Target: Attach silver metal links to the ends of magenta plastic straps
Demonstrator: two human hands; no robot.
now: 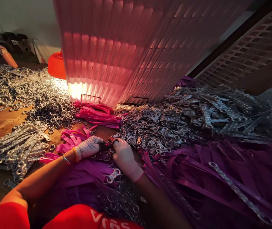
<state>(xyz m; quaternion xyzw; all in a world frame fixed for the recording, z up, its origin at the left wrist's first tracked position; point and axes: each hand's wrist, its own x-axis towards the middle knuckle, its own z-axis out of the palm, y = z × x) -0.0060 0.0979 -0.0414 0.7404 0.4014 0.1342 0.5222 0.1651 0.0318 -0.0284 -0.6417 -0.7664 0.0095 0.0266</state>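
Note:
My left hand [90,147], in a white dotted glove, pinches near the middle of the worktop, fingers curled and tips dark. Close beside it my right hand [125,159], in a white glove, is also closed, its thumb and forefinger pressed together. Between them is something small and dark that I cannot make out. Purple straps [88,173] lie under my wrists, with a silver ring-ended piece [113,176] on top. Just beyond the left hand are pink straps [69,140], and loose metal rings [55,111] lie farther left.
Ribbed translucent panels [136,47] stand upright in front, with a red lamp [57,65] lit behind their left edge. Heaped silver ring-ended pieces [159,127] spread right; another bunch [19,149] lies left. More purple straps [221,171] cover the right. A pink bottle [7,56] leans at back left.

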